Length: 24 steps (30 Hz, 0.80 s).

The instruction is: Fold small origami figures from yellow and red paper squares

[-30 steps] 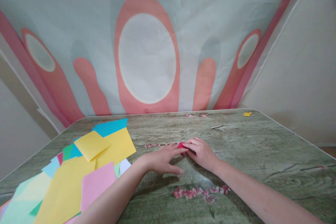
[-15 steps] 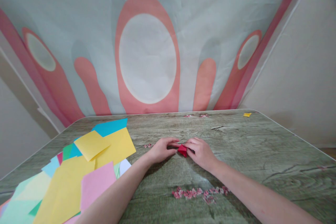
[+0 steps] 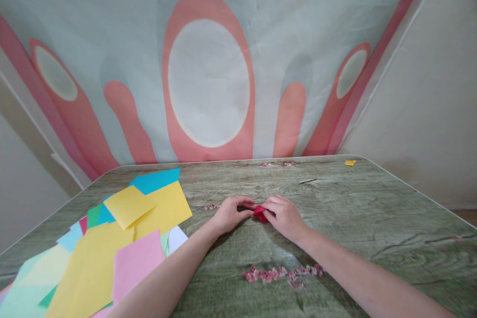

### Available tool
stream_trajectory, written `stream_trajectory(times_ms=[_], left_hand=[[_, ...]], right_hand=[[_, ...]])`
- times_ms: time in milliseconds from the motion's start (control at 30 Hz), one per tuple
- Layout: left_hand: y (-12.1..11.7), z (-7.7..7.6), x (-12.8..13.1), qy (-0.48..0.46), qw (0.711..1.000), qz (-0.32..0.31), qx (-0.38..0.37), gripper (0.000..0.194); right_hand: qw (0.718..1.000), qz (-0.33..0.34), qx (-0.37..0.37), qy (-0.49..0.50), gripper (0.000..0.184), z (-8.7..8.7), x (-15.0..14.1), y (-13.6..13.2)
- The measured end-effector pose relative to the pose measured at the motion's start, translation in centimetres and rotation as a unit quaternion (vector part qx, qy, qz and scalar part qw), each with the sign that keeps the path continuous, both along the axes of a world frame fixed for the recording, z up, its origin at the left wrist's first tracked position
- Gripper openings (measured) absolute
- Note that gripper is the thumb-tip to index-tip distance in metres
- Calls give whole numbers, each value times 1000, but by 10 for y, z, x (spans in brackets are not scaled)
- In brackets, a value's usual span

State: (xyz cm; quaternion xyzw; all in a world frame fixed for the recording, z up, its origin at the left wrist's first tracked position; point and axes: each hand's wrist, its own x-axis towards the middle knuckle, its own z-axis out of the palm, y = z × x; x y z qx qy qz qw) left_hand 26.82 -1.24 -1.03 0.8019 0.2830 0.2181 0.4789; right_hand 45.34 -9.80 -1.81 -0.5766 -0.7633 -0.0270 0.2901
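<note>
Between my hands, near the middle of the table, is a small folded piece of red paper. My right hand pinches it from the right, with thumb and fingers closed on its edge. From the left, my left hand has its thumb and fingertips closed at the paper's other side. The fingers cover part of the folds, so the full shape cannot be made out.
A spread pile of coloured paper sheets, with a yellow sheet and a pink sheet on top, covers the table's left side. A small yellow paper piece lies at the far right. The wood-patterned table bears printed pink blossoms.
My left hand has drawn back from lying spread over the red paper and now pinches its left side. The red paper shows more and has changed its tilt slightly. My right hand stays in place.
</note>
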Motion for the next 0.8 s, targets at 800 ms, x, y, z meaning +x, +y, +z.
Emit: stream_trajectory(times_ms=[800], left_hand=[[0, 8, 0, 8, 1000, -13, 20, 30]], right_hand=[[999, -5, -7, 34, 18, -7, 0, 4]])
